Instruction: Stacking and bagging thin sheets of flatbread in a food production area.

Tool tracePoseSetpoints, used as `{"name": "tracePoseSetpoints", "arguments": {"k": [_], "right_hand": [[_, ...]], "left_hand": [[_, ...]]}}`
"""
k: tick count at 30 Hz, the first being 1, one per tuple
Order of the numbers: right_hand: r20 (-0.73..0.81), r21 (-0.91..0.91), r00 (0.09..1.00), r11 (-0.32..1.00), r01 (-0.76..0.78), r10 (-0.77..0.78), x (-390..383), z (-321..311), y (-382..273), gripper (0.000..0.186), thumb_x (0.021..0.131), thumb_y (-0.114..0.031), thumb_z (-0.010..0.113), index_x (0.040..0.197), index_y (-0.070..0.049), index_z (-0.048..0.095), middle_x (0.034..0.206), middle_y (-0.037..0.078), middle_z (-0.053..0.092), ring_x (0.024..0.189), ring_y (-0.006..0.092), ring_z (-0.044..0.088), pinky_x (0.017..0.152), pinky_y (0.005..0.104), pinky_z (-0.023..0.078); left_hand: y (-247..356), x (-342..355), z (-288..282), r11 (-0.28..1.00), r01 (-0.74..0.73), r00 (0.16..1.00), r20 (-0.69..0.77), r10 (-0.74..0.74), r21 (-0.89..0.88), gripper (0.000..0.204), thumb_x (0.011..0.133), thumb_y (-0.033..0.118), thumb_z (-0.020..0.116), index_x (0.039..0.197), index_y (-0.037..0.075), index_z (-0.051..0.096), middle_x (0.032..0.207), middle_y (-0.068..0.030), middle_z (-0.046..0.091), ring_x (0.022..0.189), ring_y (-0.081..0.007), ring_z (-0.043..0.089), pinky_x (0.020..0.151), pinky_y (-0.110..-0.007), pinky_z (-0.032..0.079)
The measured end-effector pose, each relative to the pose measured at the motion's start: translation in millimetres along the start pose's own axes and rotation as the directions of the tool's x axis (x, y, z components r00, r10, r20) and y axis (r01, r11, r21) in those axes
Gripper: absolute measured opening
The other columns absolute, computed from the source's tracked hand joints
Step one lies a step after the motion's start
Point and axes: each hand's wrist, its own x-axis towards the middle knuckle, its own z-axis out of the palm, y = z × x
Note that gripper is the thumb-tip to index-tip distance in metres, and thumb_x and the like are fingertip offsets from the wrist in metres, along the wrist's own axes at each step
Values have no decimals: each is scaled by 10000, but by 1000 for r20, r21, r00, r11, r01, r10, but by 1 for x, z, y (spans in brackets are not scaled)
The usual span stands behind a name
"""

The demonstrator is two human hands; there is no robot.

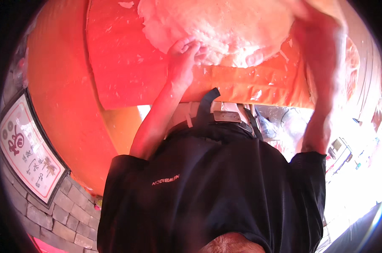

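Observation:
A broad, pale sheet of soft-looking material with a ragged near edge lies on a red-orange cover. What it is made of I cannot tell in the glare. At its near left edge, my left hand has its fingers curled and thumb drawn in, apparently pinching the edge. My right hand reaches over the right side of the sheet, high in the view; its fingers are smeared by motion and partly lost in the bright light.
Pale scraps dot the cover, whose front edge runs just before my waist. A framed sign stands at left by a grey brick surface. Right of me, plastic bags and small items lie in strong glare.

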Motion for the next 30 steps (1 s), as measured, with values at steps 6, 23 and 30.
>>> {"name": "tracePoseSetpoints", "arguments": {"k": [6,23,30], "right_hand": [[373,-471,924,841,266,-84,6,106,62,322,799,-133,620,1106,-198,691,811,169,687,746,349,676,669,449,541],[232,-439,959,862,255,-165,-12,137,50,308,730,-83,621,1028,-115,694,866,120,689,814,348,664,726,459,538],[289,-433,947,863,261,-141,5,160,31,233,748,-118,640,974,-72,677,884,150,681,830,354,660,708,453,531]], "left_hand": [[14,5,-2,998,3,1000,-3,-3,-64,316,954,107,587,1229,-42,539,1093,-172,666,983,-296,690,824,-355,569],[22,21,13,982,-20,997,-76,6,-186,202,931,71,613,1108,-2,550,1000,-152,667,933,-274,695,760,-335,598],[24,42,7,978,55,996,79,-40,-199,174,950,161,596,1025,7,622,934,-127,690,775,-224,703,613,-263,551]]}}
